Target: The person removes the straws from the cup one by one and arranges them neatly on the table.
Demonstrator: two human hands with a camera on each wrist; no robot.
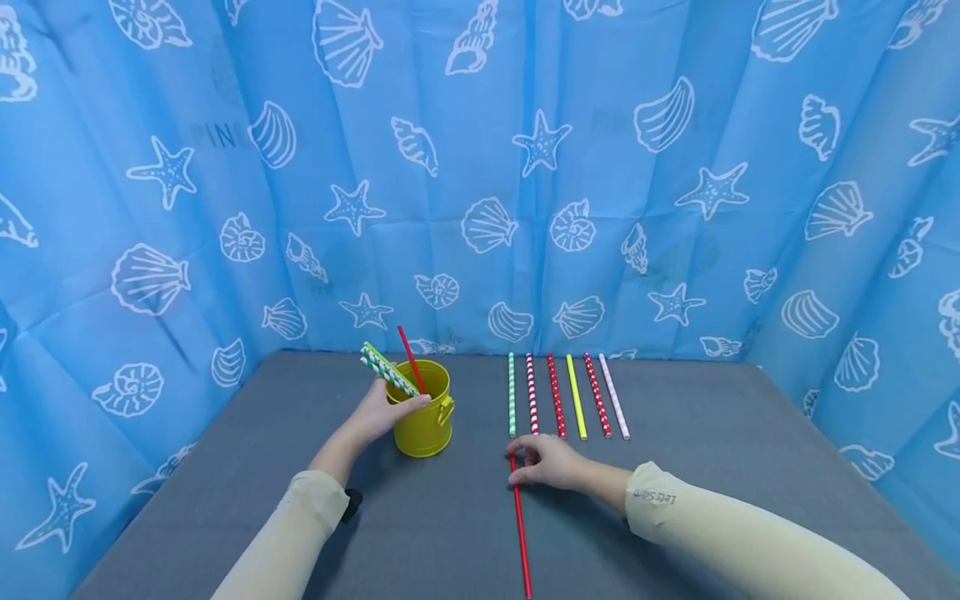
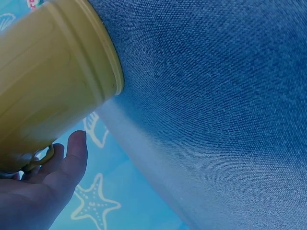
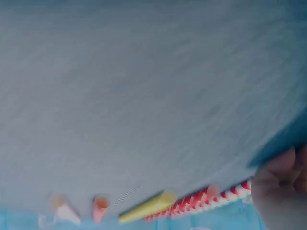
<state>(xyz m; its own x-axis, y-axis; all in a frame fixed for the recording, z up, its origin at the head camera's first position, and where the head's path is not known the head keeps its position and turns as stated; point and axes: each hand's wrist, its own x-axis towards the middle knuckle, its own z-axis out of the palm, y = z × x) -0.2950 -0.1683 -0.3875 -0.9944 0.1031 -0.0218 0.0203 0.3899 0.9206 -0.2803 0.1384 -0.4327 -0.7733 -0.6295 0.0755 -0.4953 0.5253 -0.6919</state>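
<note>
My left hand point(image 1: 381, 412) is at the near left side of a yellow metal bucket point(image 1: 422, 435), gripping it at the rim. In the left wrist view, fingers point(image 2: 72, 163) of that hand curl beside the bucket's handle lug point(image 2: 47, 157). Out of the bucket lean a plain red straw point(image 1: 411, 358) and several green patterned straws point(image 1: 385, 367). Farther right, my right hand point(image 1: 551, 461) pinches the far end of another plain red straw point(image 1: 521, 533), which points toward me. In the right wrist view only part of the right hand point(image 3: 283, 191) shows, and its straw is out of sight.
Beyond the right hand, several straws lie side by side: green-striped point(image 1: 512, 396), red-striped point(image 1: 532, 396), red dotted point(image 1: 556, 396), yellow point(image 1: 576, 396), another red dotted point(image 1: 597, 396) and a pale one point(image 1: 614, 396). A blue shell-print curtain point(image 1: 465, 167) hangs behind the grey tabletop point(image 1: 442, 533).
</note>
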